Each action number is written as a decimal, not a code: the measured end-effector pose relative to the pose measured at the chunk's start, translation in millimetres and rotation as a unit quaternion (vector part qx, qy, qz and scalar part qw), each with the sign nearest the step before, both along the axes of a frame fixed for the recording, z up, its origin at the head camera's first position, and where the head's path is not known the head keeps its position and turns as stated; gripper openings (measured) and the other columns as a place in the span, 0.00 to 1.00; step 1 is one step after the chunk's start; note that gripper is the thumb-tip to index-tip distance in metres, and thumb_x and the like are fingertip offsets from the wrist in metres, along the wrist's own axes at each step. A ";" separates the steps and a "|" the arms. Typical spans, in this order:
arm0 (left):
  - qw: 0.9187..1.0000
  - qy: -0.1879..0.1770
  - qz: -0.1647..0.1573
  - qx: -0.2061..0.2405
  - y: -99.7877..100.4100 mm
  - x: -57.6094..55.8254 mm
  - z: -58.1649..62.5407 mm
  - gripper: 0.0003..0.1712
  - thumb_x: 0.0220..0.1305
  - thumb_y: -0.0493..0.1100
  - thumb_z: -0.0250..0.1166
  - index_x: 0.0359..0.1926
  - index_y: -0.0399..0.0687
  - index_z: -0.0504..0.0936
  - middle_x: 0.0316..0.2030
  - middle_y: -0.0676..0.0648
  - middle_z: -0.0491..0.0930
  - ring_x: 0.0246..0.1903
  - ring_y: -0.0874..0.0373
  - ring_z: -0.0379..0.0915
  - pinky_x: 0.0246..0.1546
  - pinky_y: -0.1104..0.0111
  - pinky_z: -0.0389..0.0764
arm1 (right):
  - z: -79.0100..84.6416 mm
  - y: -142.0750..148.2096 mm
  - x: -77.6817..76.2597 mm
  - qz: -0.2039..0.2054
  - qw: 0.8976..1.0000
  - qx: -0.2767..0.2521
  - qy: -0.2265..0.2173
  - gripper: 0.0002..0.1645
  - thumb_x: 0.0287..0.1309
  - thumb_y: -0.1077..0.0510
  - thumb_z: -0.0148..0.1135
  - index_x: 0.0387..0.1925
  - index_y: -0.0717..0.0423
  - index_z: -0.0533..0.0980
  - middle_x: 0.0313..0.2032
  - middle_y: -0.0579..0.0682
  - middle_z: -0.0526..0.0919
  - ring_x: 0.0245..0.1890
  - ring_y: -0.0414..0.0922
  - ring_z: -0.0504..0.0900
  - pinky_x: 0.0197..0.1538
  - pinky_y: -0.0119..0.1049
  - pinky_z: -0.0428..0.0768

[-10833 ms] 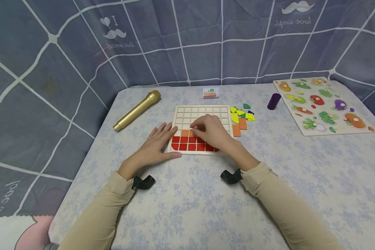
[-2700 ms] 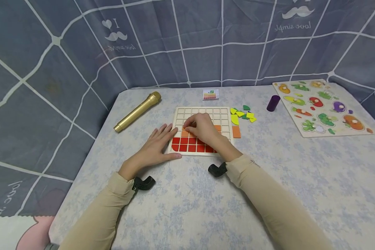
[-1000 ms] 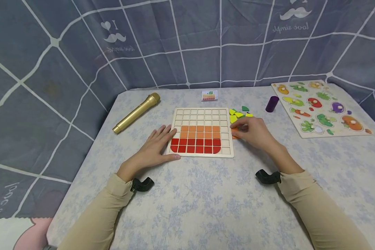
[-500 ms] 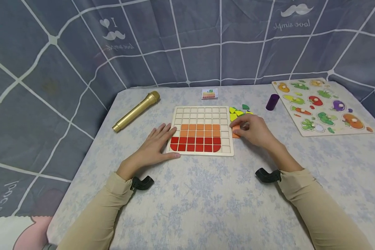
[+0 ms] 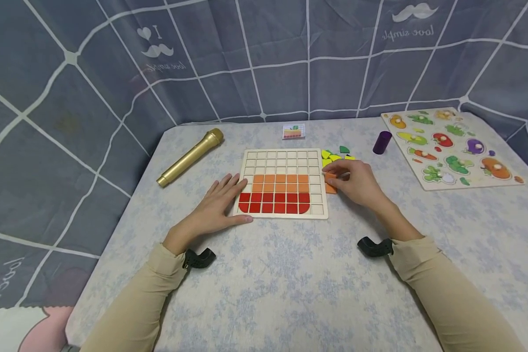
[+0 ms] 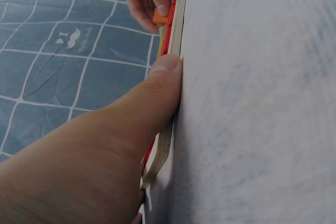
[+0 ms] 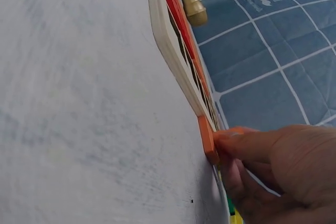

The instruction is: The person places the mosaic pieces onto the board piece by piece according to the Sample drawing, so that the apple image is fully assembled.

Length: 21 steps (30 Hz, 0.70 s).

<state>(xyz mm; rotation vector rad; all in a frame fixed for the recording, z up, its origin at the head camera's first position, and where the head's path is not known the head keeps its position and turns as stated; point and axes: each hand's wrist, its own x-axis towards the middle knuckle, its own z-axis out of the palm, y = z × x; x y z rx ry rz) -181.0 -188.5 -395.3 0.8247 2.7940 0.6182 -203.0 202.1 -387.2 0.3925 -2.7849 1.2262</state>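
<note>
A wooden grid board [image 5: 319, 210] lies mid-table in the head view. Red tiles [image 5: 279, 198] fill part of its two nearest rows, and two rows of orange tiles [image 5: 280, 179] sit just behind them. My left hand [image 5: 217, 205] rests spread over the board's left edge, its thumb [image 6: 165, 69] along the near edge in the left wrist view. Beside the right edge, my right hand [image 5: 356, 182] pinches an orange tile [image 6: 159, 17] between thumb and fingers. Another orange tile [image 7: 207, 139] lies below it, next to the board.
Yellow tiles [image 5: 326, 163] and a green tile [image 5: 344, 149] lie behind my right hand. A small picture card [image 5: 293, 131] is behind the board. A golden microphone [image 5: 190, 157] lies left; a purple cylinder [image 5: 382, 142] and a vegetable puzzle board [image 5: 431, 178] are at right.
Over the last ten seconds, orange tiles have filled two rows on the board. My right hand has left the grid for the loose orange tiles at right; my left hand has stayed put.
</note>
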 end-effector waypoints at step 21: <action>1.000 -0.006 0.002 0.008 0.3 2.0 2.9 0.59 0.66 0.63 0.71 0.86 0.50 0.49 0.85 0.41 0.42 0.85 0.43 0.30 0.84 0.45 0.32 | 8.2 -20.6 -2.7 -0.012 0.999 -0.043 0.011 0.12 0.66 0.62 0.73 0.49 0.58 0.88 0.44 0.56 0.91 0.43 0.52 0.90 0.42 0.21 0.81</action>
